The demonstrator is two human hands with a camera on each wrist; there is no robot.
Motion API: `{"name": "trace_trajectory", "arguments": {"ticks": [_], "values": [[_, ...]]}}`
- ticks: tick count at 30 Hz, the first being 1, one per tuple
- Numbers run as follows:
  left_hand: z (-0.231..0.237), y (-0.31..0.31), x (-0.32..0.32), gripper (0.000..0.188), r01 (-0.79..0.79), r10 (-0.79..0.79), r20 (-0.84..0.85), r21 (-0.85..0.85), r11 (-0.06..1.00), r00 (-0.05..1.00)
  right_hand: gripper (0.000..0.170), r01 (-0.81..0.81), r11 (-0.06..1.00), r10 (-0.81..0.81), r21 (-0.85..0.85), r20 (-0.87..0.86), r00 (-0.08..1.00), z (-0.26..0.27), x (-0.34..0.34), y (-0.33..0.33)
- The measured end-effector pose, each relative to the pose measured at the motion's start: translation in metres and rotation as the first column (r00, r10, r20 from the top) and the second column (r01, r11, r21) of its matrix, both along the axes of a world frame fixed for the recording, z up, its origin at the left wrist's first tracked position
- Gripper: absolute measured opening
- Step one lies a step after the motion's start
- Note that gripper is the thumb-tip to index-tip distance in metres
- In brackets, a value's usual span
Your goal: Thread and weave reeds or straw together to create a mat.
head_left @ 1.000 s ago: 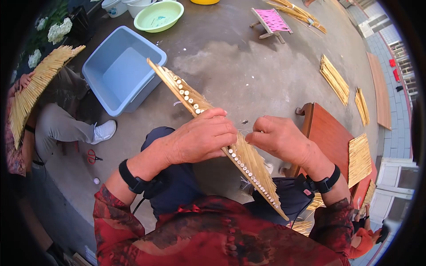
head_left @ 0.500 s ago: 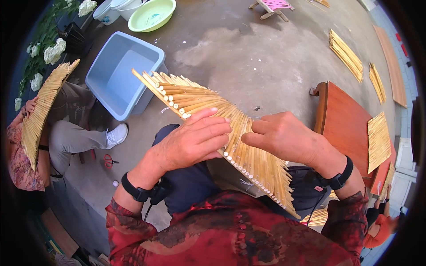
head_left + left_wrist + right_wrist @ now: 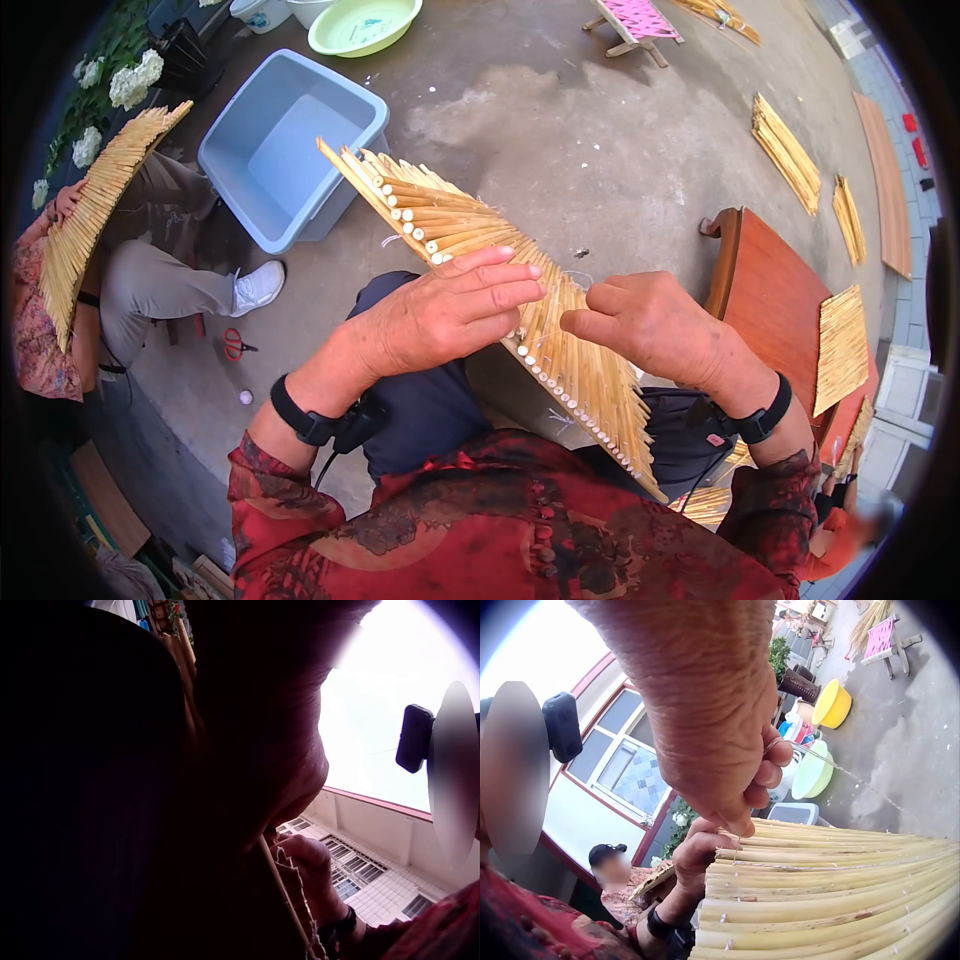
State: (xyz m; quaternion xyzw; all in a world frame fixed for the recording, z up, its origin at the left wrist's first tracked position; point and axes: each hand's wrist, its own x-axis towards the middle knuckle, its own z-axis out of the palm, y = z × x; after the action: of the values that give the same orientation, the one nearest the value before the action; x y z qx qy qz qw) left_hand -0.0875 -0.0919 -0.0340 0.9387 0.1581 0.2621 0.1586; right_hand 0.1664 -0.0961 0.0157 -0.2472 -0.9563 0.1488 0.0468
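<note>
A fan-shaped mat of straw-yellow stalks, sewn together with thread, slants across the person's lap in the head view. Pale cut stalk ends line its near edge. The left hand grips the mat near its middle, fingers over the top and thumb hidden. Just right of it, the right hand has its fingers curled close over the mat. In the right wrist view a thin thread runs from the right hand's curled fingers, and rows of stitches cross the stalks. The left wrist view is mostly dark.
A blue tub stands ahead on the left, with red-handled scissors on the floor. Another person at left holds a similar mat. On the right is a low wooden table with a stalk mat on it. Stalk bundles lie beyond.
The mat has tipped so that its flat face shows more than a second ago. The right hand stays close beside the left, with its fingers still curled. The head view has shifted slightly.
</note>
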Motion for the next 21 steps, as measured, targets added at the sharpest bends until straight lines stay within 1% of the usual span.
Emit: {"name": "trace_trajectory", "arguments": {"ticks": [5,9,11,13,14,16,17,19,20,21], "values": [[0.001,0.000,0.001,0.018,-0.002,0.002,0.004,-0.003,1.000,1.000,0.013,0.001,1.000,-0.001,0.000,0.017,1.000,0.000,0.001,0.000],[0.000,0.003,0.005,0.019,-0.007,0.007,0.023,-0.018,1.000,1.000,0.013,0.002,1.000,-0.002,0.005,-0.002,1.000,0.001,0.003,0.002],[0.000,0.004,0.007,0.020,0.001,-0.001,0.053,-0.005,1.000,0.999,0.013,-0.004,1.000,0.005,0.009,-0.008,1.000,0.001,0.003,0.002],[0.002,0.008,0.009,0.020,0.023,-0.023,0.044,0.001,1.000,0.999,0.014,0.005,1.000,-0.005,-0.003,-0.009,1.000,0.000,0.005,0.003],[0.002,0.007,0.009,0.021,0.026,-0.026,0.041,0.006,1.000,0.999,0.014,-0.025,1.000,0.025,-0.006,-0.001,1.000,0.000,0.004,0.005],[0.001,0.014,0.014,0.020,0.042,-0.042,0.056,0.007,0.999,0.998,0.019,0.008,1.000,-0.008,-0.008,-0.012,1.000,-0.001,0.007,0.005],[-0.002,0.009,0.013,0.020,0.029,-0.029,0.080,0.004,1.000,0.996,0.019,-0.040,0.999,0.040,-0.016,0.002,0.999,-0.001,0.007,0.007],[-0.003,0.010,0.015,0.017,-0.001,-0.001,0.117,0.016,1.000,0.993,0.027,0.010,0.999,-0.010,-0.034,0.025,1.000,-0.005,0.013,0.005],[-0.005,0.008,0.013,0.016,0.010,-0.011,0.117,0.016,1.000,0.993,0.027,-0.038,0.999,0.040,-0.039,0.046,0.998,-0.003,0.012,0.008],[-0.004,0.012,0.013,0.014,0.070,-0.072,0.097,0.020,0.997,0.993,0.031,-0.001,0.999,0.003,-0.047,0.040,0.999,-0.003,0.012,0.005]]}}
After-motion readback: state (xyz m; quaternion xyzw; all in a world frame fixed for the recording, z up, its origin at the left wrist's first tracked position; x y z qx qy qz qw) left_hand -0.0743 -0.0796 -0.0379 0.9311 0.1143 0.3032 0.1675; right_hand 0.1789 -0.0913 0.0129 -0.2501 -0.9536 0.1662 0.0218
